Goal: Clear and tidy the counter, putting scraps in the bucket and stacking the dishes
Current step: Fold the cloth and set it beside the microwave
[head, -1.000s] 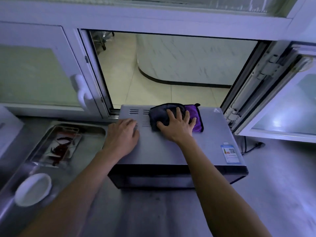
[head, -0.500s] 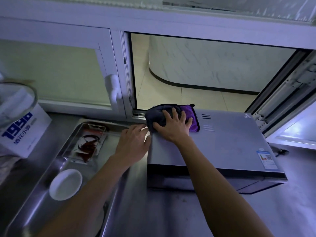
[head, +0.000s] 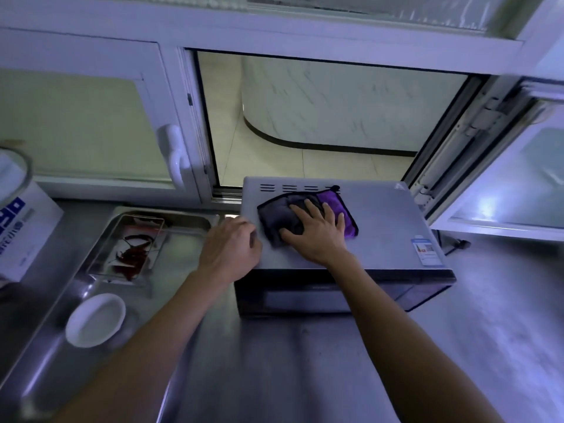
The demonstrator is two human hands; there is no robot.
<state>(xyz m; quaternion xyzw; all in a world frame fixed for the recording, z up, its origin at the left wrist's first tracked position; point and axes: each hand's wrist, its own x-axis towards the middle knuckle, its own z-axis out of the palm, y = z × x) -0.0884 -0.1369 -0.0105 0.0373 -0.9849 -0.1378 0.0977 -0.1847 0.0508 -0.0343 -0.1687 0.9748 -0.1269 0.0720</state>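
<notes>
Since half a second earlier, the cloth (head: 305, 216) had been drawn back from the rear left corner of the microwave oven (head: 384, 227) toward the middle of its top, and the left hand (head: 230, 250) had been brought up against the oven's left edge. The cloth (grey over most of its face, purple at its right side, with a dark border) was pressed flat onto the oven's lid by the right hand (head: 317, 236), whose fingers were spread straight across the fabric rather than curled round it, so nothing was pinched or grasped. The left hand was laid over the front left corner of the lid, its fingers bent down over the edge; whether the edge was truly clasped could not be told, since the fingertips were blurred and partly hidden. The oven was set on the steel counter (head: 305, 377), just before an open window (head: 329, 117). To the left, a sunken sink (head: 45, 346) was seen, and within it a rectangular metal tray (head: 100, 264) bearing dried red chilli scraps (head: 132, 254). Nearer the viewer, a small white dish (head: 95, 319) was lying in the same basin, apart from the tray. A white box (head: 29, 236) with blue print was seen at the far left edge, beside the sink.
</notes>
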